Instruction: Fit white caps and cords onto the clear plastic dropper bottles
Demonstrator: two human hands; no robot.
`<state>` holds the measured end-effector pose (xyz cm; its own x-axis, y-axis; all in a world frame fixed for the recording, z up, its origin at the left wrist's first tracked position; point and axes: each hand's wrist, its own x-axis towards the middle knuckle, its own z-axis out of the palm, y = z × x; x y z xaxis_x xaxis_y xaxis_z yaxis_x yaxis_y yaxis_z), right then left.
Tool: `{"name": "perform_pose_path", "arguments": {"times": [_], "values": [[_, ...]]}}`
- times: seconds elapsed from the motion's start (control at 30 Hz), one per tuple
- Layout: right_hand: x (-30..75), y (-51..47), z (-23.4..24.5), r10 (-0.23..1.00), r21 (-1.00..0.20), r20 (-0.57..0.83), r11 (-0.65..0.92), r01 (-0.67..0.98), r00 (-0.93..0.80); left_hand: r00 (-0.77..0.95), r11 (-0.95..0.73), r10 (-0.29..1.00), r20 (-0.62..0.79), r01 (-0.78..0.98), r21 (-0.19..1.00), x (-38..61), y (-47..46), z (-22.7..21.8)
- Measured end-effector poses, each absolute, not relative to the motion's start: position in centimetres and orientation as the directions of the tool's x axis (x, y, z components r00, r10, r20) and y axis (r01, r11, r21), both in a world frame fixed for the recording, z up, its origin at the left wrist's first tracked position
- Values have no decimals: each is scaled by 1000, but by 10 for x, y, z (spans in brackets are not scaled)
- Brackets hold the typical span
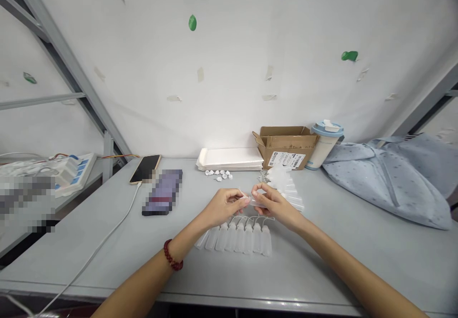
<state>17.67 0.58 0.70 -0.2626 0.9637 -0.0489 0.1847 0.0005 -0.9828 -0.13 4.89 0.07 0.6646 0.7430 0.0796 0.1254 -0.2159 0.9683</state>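
Observation:
My left hand (225,204) and my right hand (274,205) meet above the grey table (358,256), both pinched on one small translucent squeeze bottle (252,202) held between them. Just below my hands lies a row of several similar small bottles (238,237) side by side, caps pointing away from me. A pile of more such bottles (286,184) lies behind my right hand. Several small white caps (219,174) are scattered farther back. A red bead bracelet (171,257) is on my left wrist.
A phone (145,168) with a white cable lies at the back left beside a dark blurred item (163,192). A stack of white pouches (231,159), an open cardboard box (286,148), a lidded cup (324,146) and blue cloth (390,179) line the back.

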Motion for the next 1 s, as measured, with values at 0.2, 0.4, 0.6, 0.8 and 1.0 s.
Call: {"name": "perform_pose_path", "arguments": {"times": [0.2, 0.4, 0.6, 0.8, 1.0], "values": [[180, 9, 1, 977, -898, 167, 205, 389, -129, 570, -81, 822, 0, 116, 990, -1, 55, 0], [178, 6, 3, 973, -907, 191, 225, 354, -130, 575, 53, 811, -110, 115, 992, -3, 54, -1], [179, 8, -2, 981, -926, 170, 192, 326, -95, 576, -213, 813, 86, 157, 964, -2, 52, -3], [181, 11, -3, 984, -951, 149, 169, 261, -94, 480, -553, 789, 382, 287, 782, 1, 48, -5], [183, 10, 0, 968, -947, 196, 228, 227, -156, 615, -280, 780, 117, 175, 944, -2, 52, -3]]}}
